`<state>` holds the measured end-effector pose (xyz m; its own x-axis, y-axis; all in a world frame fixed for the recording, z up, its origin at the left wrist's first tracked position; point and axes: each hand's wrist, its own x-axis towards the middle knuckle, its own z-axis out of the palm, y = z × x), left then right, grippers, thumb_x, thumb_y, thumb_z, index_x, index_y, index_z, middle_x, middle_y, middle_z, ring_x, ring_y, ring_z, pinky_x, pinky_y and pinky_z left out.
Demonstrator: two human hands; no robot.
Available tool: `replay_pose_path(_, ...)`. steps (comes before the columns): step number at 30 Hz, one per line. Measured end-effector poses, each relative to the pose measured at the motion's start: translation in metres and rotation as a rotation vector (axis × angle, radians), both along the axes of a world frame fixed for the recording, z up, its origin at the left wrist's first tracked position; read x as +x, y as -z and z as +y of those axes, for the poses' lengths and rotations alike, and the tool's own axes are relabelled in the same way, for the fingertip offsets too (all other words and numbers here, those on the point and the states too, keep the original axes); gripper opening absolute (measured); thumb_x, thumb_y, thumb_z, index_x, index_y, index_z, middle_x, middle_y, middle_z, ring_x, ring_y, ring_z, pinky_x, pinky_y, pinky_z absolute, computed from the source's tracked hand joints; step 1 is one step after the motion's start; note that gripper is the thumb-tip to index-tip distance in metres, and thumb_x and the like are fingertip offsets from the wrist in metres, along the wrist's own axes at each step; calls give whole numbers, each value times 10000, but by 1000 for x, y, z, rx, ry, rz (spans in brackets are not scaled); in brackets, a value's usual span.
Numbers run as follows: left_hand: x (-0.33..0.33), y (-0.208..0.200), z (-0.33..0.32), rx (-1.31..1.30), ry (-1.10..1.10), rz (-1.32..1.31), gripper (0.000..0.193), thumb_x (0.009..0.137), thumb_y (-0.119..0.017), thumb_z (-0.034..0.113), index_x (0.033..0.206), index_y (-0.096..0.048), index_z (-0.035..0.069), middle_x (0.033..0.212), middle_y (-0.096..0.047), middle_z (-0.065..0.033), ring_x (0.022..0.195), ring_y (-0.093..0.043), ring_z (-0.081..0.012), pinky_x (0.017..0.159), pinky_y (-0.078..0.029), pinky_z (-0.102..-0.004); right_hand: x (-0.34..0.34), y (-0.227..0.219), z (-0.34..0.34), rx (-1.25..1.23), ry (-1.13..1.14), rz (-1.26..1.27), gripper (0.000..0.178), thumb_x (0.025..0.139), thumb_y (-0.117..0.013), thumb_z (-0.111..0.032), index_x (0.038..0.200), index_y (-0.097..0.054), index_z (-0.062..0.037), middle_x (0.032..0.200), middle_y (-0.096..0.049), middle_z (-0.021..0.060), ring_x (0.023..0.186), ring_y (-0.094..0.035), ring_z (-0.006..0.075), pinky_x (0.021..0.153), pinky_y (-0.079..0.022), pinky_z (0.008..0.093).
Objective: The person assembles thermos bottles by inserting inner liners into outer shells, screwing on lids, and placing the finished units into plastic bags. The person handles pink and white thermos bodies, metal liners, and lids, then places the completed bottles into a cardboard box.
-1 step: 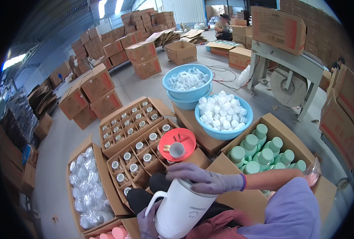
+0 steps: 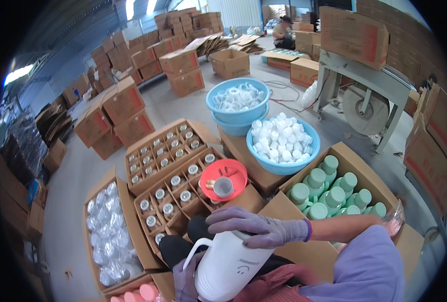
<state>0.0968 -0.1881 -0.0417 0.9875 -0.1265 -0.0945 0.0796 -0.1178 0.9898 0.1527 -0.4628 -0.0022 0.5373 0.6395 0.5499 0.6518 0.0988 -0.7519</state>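
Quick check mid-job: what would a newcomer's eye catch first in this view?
Probably the white jug at lower centre, between the left hand at its handle side and the right hand over its top. Next, the bright red dish just beyond it, then the blue basin heaped with small white pieces, farther back and right.

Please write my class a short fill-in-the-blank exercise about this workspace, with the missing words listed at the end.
1. The right hand lies across the ____ end of the white jug.
2. The left hand is at the jug's curved ____.
3. The grey cup stands on a round tray coloured ____.
4. The small white pieces fill a basin coloured ____.

Missing words: top; handle; red; blue.
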Motion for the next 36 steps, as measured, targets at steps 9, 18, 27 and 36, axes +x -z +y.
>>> replay_pose_path(9,-5,10,-7,53,-120,-39,235,930,-606,73,1110,-719,-29,1046,-740,-125,946,-700,-202,895,-543,-328,11,41,-7,-19,242,783,529,1034,-443,-440,1400,-482,-60,1284,-582,113,1176,-579,218,1080,-411,380)
replay_pose_path(18,0,15,-23,386,-62,-525,256,844,-632,53,1080,-729,29,1073,-740,-100,1026,-694,-231,966,-517,-374,17,77,-16,182,287,1168,450,1001,-559,-382,1314,-543,-59,1121,-665,100,1000,-683,193,918,-541,340)
replay_pose_path(27,-6,5,-41,643,-69,-855,227,766,-539,-77,927,-680,0,1030,-724,-158,1051,-683,-323,1057,-450,-468,15,98,-11,394,243,1219,452,977,-548,-466,1290,-543,-140,1084,-639,45,959,-645,145,902,-518,331)
replay_pose_path(36,-40,31,-20,-29,-263,-35,319,1015,-552,186,1128,-694,-76,1057,-727,-120,960,-661,-155,897,-508,-278,2,59,-11,5,8,286,581,934,-558,-338,1456,-463,-101,1538,-359,149,1446,-328,278,1179,-269,415)
